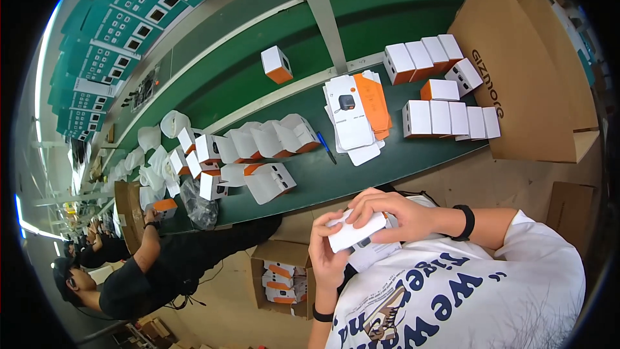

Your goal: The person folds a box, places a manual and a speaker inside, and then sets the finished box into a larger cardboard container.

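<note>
Facing a green table [400,163] ahead of the grip, with a big brown carton [536,84] ahead and to the right, a smaller open carton [280,251] down on the floor to the left, and a pile of flat white and orange sheets [349,130] ahead on the table. Holding a white box [357,232] in the grip, with the left hand [327,249] around one end and the right hand [391,207] laid over the top. With a blue pen [327,147] ahead and left, near the pile.
</note>
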Demonstrator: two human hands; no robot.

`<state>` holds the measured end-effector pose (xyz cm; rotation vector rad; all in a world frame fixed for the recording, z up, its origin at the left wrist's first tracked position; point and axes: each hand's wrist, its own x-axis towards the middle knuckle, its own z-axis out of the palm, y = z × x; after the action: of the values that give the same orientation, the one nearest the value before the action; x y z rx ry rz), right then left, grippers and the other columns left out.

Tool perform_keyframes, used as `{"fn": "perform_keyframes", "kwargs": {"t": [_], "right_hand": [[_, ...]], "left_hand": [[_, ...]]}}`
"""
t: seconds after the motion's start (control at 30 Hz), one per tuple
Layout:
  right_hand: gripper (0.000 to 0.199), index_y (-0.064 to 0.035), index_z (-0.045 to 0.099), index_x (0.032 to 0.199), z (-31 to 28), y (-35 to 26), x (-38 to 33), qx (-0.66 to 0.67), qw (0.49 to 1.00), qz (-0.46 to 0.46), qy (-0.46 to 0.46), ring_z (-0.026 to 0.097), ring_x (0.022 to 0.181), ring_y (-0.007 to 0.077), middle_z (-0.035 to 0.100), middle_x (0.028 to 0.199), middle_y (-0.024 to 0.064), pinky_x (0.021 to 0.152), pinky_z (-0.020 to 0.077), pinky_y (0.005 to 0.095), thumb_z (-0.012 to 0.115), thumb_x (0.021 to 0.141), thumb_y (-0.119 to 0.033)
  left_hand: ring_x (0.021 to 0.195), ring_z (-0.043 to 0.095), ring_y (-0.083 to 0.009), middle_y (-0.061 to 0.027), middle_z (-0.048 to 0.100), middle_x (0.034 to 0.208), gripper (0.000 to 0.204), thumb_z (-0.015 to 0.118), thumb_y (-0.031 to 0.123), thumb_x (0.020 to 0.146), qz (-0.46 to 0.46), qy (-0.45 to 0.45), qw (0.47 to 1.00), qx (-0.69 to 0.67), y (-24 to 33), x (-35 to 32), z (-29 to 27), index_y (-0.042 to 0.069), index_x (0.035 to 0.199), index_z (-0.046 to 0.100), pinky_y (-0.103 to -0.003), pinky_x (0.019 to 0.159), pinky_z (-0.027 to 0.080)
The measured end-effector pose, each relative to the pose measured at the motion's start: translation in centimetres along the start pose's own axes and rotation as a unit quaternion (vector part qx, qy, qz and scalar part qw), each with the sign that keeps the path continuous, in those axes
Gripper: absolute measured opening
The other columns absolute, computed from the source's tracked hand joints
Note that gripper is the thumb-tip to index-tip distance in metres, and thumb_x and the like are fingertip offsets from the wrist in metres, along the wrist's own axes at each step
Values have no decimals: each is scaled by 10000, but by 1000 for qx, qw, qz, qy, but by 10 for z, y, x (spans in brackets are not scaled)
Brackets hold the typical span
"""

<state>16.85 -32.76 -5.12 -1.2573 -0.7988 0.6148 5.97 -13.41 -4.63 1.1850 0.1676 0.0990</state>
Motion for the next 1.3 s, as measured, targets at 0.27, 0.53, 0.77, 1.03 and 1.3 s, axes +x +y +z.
{"fn": "perform_keyframes", "kwargs": {"t": [0.27, 0.53, 0.77, 1.03, 1.3], "right_hand": [[207, -47, 677, 1059, 3, -8, 12, -14, 996, 46, 70, 603, 1158, 257, 701, 1152, 96, 975, 478, 388, 723, 860, -81], [176, -29, 702, 1083, 12, -15, 30, 24, 988, 105, 113, 624, 1190, 231, 717, 1143, 100, 1001, 493, 375, 696, 907, -38], [222, -32, 701, 1104, 22, -4, 39, 19, 990, 80, 115, 606, 1221, 272, 703, 1175, 122, 1042, 465, 407, 706, 882, -42], [347, -84, 696, 1140, 20, -13, 34, -83, 987, 65, 118, 527, 1316, 309, 543, 1424, 172, 1091, 412, 438, 787, 806, -77], [317, -51, 594, 871, -13, 2, 33, -129, 968, 92, 196, 606, 1156, 303, 621, 1309, 141, 971, 472, 388, 871, 721, -86]], "left_hand": [[1225, 591, -339, -177, 653, 1140, 114, 687, 39, 896, 95, 46, 976, 190, 6, 16, 10, -7, 982, 628, -451, 1047, 444], [1112, 653, -268, -166, 678, 1068, 64, 646, -10, 938, 86, 43, 975, 200, 21, 33, -3, -39, 991, 666, -374, 999, 487], [1144, 644, -285, -170, 679, 1105, 96, 696, -3, 909, 82, 14, 980, 181, 24, 39, -27, -35, 986, 649, -386, 999, 494], [1219, 617, -342, -179, 681, 1136, 318, 842, -62, 742, 83, -63, 976, 192, 24, 49, -39, -14, 985, 642, -418, 1015, 488], [1330, 517, -350, -237, 446, 1501, 446, 731, -31, 797, 64, -70, 938, 332, 24, 66, -38, -39, 1218, 586, -436, 1059, 452]]}}
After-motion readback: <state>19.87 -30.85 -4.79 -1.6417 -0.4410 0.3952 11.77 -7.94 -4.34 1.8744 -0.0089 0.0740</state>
